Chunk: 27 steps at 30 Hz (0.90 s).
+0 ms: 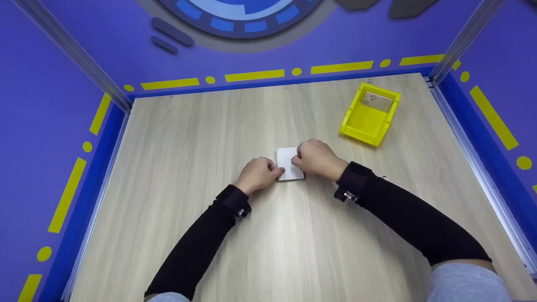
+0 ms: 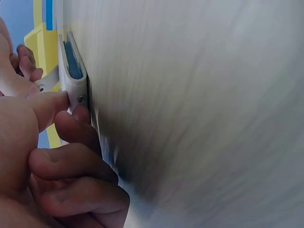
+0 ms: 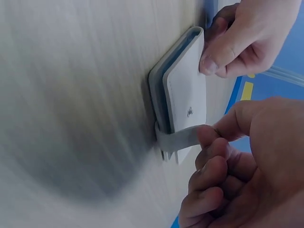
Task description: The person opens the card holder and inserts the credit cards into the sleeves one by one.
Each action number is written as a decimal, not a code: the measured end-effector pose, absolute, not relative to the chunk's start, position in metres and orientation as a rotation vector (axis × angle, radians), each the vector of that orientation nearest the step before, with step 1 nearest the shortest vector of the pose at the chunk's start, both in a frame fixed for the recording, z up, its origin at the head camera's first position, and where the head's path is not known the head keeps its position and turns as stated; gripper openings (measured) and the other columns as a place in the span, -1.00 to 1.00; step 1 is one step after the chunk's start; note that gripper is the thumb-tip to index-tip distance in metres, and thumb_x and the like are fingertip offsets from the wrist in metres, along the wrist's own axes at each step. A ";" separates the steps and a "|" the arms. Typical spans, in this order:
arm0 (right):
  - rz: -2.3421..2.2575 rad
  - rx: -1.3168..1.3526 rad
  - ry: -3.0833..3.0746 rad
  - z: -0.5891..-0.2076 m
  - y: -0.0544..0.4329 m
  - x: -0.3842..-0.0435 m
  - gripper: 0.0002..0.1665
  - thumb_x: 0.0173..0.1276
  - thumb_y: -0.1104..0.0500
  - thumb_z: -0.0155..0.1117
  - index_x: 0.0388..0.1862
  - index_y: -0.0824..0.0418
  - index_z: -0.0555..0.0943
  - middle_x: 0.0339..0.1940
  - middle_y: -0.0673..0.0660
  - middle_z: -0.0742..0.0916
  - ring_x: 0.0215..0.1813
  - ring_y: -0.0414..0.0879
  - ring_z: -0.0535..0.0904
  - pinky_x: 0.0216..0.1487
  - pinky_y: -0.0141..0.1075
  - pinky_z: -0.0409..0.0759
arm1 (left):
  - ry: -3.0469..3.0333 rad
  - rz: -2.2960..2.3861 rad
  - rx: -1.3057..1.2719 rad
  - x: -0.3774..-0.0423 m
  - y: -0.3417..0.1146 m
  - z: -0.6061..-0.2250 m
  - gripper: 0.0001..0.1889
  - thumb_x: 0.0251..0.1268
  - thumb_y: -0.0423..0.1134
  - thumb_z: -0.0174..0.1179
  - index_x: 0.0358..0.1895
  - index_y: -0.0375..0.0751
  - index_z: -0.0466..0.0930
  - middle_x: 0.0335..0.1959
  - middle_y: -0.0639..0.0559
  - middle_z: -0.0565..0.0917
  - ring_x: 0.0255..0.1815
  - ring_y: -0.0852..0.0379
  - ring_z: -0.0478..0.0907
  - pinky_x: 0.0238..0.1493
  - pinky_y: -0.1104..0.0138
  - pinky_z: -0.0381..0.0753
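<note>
A small white card wallet (image 1: pixel 285 157) lies folded on the table between both hands. Its thin strap (image 3: pixel 178 139) stands lifted off the cover, where a metal snap stud (image 3: pixel 190 111) shows. My right hand (image 1: pixel 317 157) pinches the strap's free end between thumb and index finger, other fingers curled. At the folded spine, my left hand (image 1: pixel 257 173) pinches the wallet, thumb on the cover and index finger against the lower edge. Bluish inner sleeves (image 2: pixel 72 59) are visible between the covers in the left wrist view.
A yellow bin (image 1: pixel 364 119) stands on the table at the back right, beyond the right hand. Inside leans a pale patterned card-like piece (image 1: pixel 379 103). Blue walls (image 1: pixel 251 63) with yellow marks border the wooden table (image 1: pixel 188 138) at the back and both sides.
</note>
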State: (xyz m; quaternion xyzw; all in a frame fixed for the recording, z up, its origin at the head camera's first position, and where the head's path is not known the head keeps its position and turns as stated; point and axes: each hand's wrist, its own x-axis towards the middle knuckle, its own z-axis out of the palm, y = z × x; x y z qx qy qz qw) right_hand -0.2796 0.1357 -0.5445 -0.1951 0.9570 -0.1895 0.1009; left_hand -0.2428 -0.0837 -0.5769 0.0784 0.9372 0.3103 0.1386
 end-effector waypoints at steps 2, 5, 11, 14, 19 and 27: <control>-0.510 -0.604 2.827 -0.545 0.130 -0.280 -0.48 0.40 0.07 0.27 -0.75 0.04 0.36 -0.64 -0.01 0.46 -0.47 -0.02 0.40 -0.42 -0.16 0.33 | 2.711 0.894 0.233 -0.243 -0.084 -0.577 -0.53 0.54 0.08 0.33 -0.62 0.09 0.53 -0.62 0.25 0.49 -0.53 0.18 0.41 -0.40 0.32 0.32; -0.435 -0.643 2.826 -0.547 0.122 -0.280 -0.48 0.41 0.07 0.27 -0.74 0.04 0.34 -0.55 0.08 0.55 -0.43 0.04 0.46 -0.38 -0.06 0.47 | 2.716 0.888 0.235 -0.244 -0.084 -0.577 -0.54 0.54 0.07 0.33 -0.62 0.10 0.54 -0.62 0.25 0.51 -0.53 0.18 0.42 -0.39 0.32 0.33; -0.352 -0.633 2.800 -0.548 0.112 -0.281 -0.54 0.45 0.06 0.30 -0.66 0.08 0.41 -0.31 0.25 0.75 -0.32 0.10 0.57 -0.21 0.10 0.67 | 2.721 0.872 0.232 -0.244 -0.085 -0.576 -0.56 0.53 0.08 0.33 -0.60 0.09 0.57 -0.59 0.24 0.55 -0.50 0.17 0.46 -0.36 0.32 0.37; -0.325 -0.623 2.787 -0.547 0.109 -0.282 -0.57 0.46 0.05 0.32 -0.61 0.10 0.45 -0.25 0.27 0.78 -0.29 0.10 0.59 -0.18 0.10 0.69 | 2.717 0.869 0.226 -0.244 -0.085 -0.576 -0.55 0.54 0.10 0.33 -0.60 0.08 0.56 -0.59 0.23 0.56 -0.49 0.16 0.47 -0.36 0.30 0.38; -0.280 -0.631 2.777 -0.546 0.107 -0.281 -0.64 0.46 0.07 0.32 -0.54 0.17 0.54 -0.24 0.30 0.79 -0.28 0.14 0.62 -0.13 0.14 0.73 | 2.714 0.860 0.218 -0.243 -0.085 -0.575 -0.55 0.54 0.11 0.33 -0.58 0.07 0.58 -0.57 0.22 0.58 -0.47 0.15 0.49 -0.34 0.30 0.41; -0.206 -0.687 2.773 -0.548 0.103 -0.280 -0.72 0.47 0.13 0.29 -0.36 0.31 0.71 -0.23 0.32 0.82 -0.25 0.18 0.70 -0.11 0.16 0.77 | 2.712 0.848 0.233 -0.244 -0.084 -0.576 -0.55 0.55 0.11 0.33 -0.57 0.06 0.57 -0.57 0.23 0.54 -0.48 0.17 0.45 -0.35 0.31 0.37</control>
